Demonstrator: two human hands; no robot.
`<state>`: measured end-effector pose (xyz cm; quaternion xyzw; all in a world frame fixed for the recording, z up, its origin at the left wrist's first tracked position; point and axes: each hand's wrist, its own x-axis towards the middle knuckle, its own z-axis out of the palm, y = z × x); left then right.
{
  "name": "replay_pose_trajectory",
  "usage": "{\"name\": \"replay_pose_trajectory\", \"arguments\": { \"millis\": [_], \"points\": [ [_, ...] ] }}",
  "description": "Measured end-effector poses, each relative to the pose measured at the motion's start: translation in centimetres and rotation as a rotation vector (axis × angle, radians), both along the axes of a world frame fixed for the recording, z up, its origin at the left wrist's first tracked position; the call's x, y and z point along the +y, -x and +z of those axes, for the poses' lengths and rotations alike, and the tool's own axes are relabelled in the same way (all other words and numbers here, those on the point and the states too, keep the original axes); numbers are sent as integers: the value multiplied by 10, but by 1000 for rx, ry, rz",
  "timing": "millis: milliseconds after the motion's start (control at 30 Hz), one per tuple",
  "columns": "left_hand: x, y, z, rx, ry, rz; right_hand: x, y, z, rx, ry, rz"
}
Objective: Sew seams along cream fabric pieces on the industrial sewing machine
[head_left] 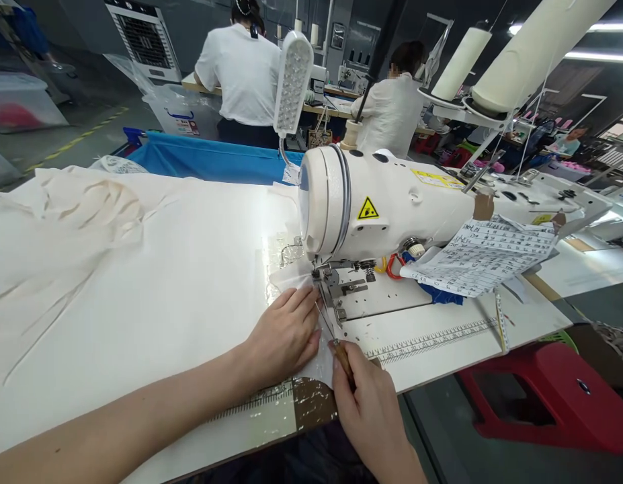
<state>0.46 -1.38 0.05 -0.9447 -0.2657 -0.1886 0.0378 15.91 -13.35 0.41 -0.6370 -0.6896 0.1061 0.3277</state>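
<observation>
My left hand lies flat on white fabric, fingers stretched toward the presser foot of a white sewing machine. My right hand is closed in a pinch round a thin metal awl with a wooden handle. The awl's tip points up at the fabric edge just in front of the presser foot. The fabric spreads left across the table.
A sheet of handwritten paper lies on the machine bed at right. A lamp stands behind the machine. A red stool sits below right. Thread cones stand at upper right. Two people work with backs turned, beyond a blue bin.
</observation>
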Motion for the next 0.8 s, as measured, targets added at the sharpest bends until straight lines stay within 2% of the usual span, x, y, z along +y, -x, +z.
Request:
{"name": "replay_pose_trajectory", "arguments": {
  "millis": [100,300,533,800],
  "points": [
    [1,0,-1,25,-23,9,-6,-13,-1,77,61,-19],
    [-1,0,2,40,-36,25,-10,-39,-8,287,112,-162],
    [-6,0,1,59,-31,24,-9,-40,-11,439,137,-185],
    [-9,-1,4,47,27,12,-10,-43,-16,491,171,-178]
  ]
}}
